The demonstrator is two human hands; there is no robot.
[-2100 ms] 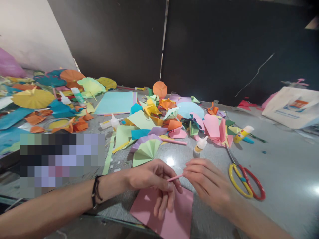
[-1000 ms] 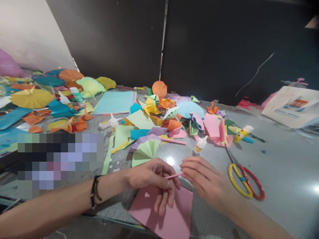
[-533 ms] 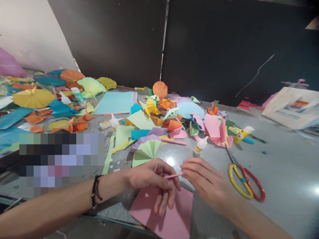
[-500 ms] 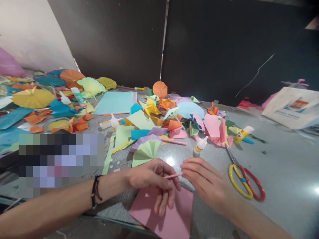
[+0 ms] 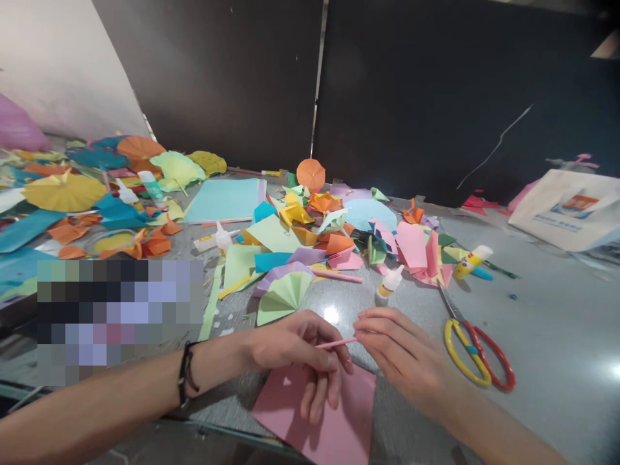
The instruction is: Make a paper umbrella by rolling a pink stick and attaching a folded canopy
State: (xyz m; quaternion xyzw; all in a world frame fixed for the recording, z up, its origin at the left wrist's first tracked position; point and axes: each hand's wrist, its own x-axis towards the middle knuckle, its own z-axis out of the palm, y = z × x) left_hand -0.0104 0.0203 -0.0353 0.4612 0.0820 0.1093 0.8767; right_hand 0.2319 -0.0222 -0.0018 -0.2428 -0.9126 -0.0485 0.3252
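Observation:
A thin rolled pink paper stick (image 5: 339,343) runs between my two hands. My left hand (image 5: 305,358), with a dark bracelet on its wrist, grips one end between thumb and curled fingers. At the other end, my right hand (image 5: 400,352) pinches the stick with its fingertips; the thumb is hidden. Beneath my left hand lies a sheet of pink paper (image 5: 339,426) at the table's front edge. Just beyond my hands are a green pleated paper fan (image 5: 285,297) and a small white glue bottle (image 5: 389,282), which stands upright.
Scissors (image 5: 477,352) with yellow and red handles lie to the right, near a glue stick (image 5: 473,261). Folded coloured paper (image 5: 334,245) covers the table's middle. A white bag (image 5: 566,210) stands far right, and a dark panel (image 5: 436,97) rises behind.
Almost nothing differs. Both hands keep hold of the pink paper stick, with only a very slight shift of the fingers.

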